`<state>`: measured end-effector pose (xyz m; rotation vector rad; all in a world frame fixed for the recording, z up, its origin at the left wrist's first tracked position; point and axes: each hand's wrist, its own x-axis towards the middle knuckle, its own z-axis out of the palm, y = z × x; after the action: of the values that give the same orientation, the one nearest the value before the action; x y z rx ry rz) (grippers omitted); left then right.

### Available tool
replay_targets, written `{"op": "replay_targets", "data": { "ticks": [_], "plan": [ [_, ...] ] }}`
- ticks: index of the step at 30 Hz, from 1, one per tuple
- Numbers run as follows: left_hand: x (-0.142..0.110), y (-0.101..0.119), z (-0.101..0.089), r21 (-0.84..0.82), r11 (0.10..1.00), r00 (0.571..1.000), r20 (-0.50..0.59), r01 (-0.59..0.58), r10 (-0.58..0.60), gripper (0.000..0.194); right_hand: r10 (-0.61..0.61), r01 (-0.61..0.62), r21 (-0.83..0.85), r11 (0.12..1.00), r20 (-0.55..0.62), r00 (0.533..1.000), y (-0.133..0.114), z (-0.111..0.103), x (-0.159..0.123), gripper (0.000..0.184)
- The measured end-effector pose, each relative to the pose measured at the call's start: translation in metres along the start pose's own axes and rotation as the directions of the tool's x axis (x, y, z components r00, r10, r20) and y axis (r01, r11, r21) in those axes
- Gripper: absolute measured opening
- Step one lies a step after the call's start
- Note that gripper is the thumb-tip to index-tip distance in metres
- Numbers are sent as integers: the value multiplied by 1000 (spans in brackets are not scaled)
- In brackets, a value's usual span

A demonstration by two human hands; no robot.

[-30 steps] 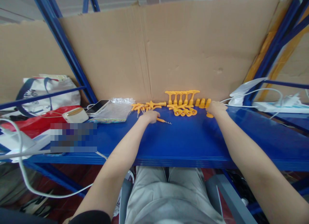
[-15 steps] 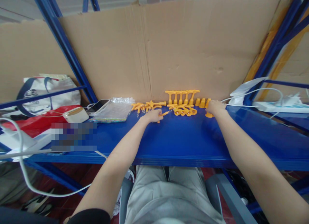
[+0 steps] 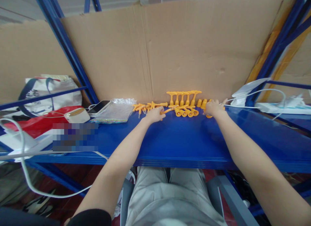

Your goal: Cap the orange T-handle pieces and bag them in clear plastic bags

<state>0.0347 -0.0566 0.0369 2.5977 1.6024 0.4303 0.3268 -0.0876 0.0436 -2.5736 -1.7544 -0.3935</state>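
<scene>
My left hand [image 3: 155,114] is closed around a yellow corkscrew [image 3: 171,109] whose spiral shaft points right, over the blue shelf. My right hand [image 3: 214,108] pinches at a yellow bell-shaped piece [image 3: 208,116], one finger raised, its fingertips partly hidden. Just left of that hand, small yellow cups [image 3: 199,103] stand by the cardboard. Several yellow T-handled pieces [image 3: 182,98] stand upright in a row, with more yellow bell-ended pieces [image 3: 185,113] lying in front. Behind my left hand lie several yellow corkscrews [image 3: 139,108] with metal spirals.
A tall cardboard sheet [image 3: 189,44] backs the blue shelf [image 3: 179,138]. Left of the corkscrews are a clear plastic bag [image 3: 116,112], a phone [image 3: 99,107] and a red bag [image 3: 31,124]. White cables and a power strip [image 3: 282,107] lie on the right.
My left hand has shifted slightly right and up, bringing the corkscrew's shaft nearer the bell-ended pieces. My right hand has moved a little left, with one finger now stretched out.
</scene>
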Motion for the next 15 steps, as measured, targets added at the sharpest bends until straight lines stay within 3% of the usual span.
{"op": "replay_targets", "data": {
  "ticks": [8, 15],
  "plan": [
    [1, -1, 2, 9, 1000, 999, -36, -17, 17, 29, -108, 105, 90, 990, 28, 994, -8, 9, 0, 53],
    [0, 1, 0, 20, 1000, 1000, -18, -8, 8, 30, -84, 68, 157, 985, 95, 992, -2, 16, 7, 40]
  ]
}}
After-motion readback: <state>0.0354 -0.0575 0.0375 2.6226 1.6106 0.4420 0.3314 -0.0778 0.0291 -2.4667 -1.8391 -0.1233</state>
